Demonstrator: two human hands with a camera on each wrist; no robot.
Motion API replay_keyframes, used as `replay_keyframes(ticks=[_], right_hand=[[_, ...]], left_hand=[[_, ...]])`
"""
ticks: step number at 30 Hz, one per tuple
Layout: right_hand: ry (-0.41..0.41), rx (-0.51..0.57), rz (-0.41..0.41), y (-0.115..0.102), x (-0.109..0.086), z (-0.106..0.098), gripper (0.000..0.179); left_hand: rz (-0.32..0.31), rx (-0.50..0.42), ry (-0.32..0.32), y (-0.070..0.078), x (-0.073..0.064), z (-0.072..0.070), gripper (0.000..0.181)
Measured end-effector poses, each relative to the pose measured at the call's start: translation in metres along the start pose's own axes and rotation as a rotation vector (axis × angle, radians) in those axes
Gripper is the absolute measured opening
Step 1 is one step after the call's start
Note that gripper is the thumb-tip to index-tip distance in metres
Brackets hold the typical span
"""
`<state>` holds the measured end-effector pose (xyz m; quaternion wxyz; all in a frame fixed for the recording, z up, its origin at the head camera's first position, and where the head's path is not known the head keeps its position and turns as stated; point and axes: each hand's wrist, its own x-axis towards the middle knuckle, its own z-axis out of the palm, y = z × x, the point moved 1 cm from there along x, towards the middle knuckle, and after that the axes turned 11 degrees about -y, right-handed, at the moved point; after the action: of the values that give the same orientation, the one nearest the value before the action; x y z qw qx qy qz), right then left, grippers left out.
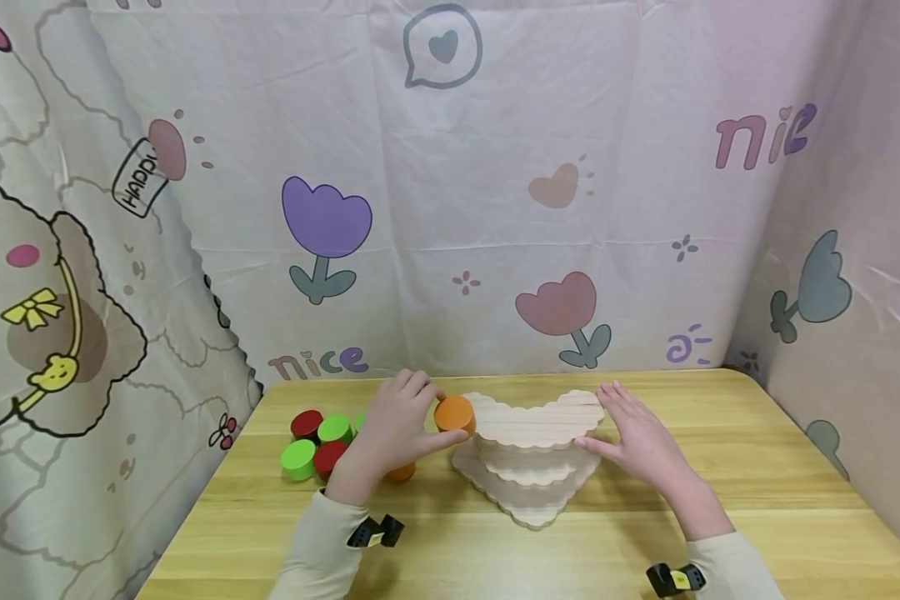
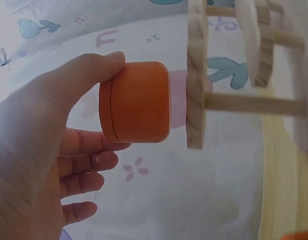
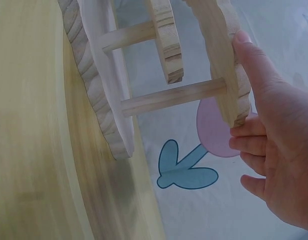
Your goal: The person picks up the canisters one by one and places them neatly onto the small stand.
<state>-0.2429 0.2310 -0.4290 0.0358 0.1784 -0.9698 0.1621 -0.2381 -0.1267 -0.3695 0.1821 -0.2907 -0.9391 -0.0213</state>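
My left hand [image 1: 393, 421] pinches an orange lidded jar [image 1: 454, 415] between thumb and fingertips. In the left wrist view a narrow gap separates this orange jar [image 2: 141, 102] from the stand's top tier [image 2: 196, 75]. A pale wooden tiered stand [image 1: 532, 425] with scalloped edges rests on the table. My right hand [image 1: 641, 437] grips the right end of its top tier, thumb in front and fingers behind. The right wrist view shows round dowels [image 3: 174, 97] joining the tiers.
Left of the stand are several round pieces: red [image 1: 307, 425], green [image 1: 298, 460] and orange [image 1: 401, 472], partly hidden by my left hand and forearm. They sit on the wooden table [image 1: 217, 533]. A printed cloth [image 1: 450, 167] hangs behind it.
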Motion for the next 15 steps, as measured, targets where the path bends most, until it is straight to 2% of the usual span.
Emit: replay_keyframes(ticks=[9,15], right_hand=[[-0.006,0.012,0.002,0.0,0.0,-0.002,0.095],[-0.008,0.003,0.002,0.001,0.0,-0.001,0.095]], left_hand=[[0.004,-0.061,-0.042,0.025,0.027,0.0,0.064],[0.027,-0.049,-0.068,0.042,0.042,0.004,0.064]])
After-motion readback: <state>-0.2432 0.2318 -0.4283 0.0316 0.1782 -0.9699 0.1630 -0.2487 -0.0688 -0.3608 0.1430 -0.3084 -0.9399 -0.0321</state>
